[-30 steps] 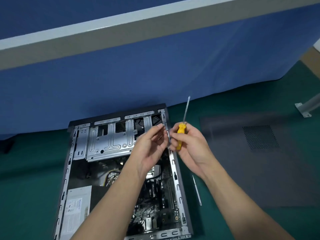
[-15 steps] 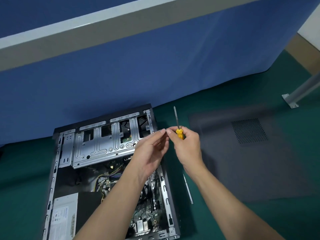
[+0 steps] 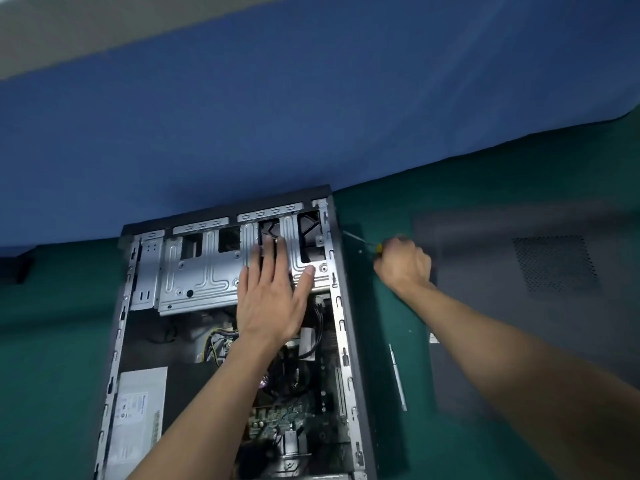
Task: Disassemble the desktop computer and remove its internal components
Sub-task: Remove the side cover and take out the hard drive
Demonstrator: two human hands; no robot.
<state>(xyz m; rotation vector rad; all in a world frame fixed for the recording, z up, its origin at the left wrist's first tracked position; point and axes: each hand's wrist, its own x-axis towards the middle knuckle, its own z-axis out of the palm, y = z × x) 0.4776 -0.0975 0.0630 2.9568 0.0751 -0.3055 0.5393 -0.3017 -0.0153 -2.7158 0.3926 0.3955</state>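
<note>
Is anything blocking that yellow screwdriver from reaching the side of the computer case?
Nothing visible. The right hand grips the yellow-handled screwdriver, its thin shaft aimed at the outer side wall of the dark metal computer case; tip contact is blurred.

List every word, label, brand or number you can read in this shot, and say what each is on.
Nothing here can be read outright.
White label on the power supply: lines of print, some of it blue, too blurred to read.
Small white mark at the edge of the dark side panel: too small to read.
Motherboard: no legible markings.
</note>
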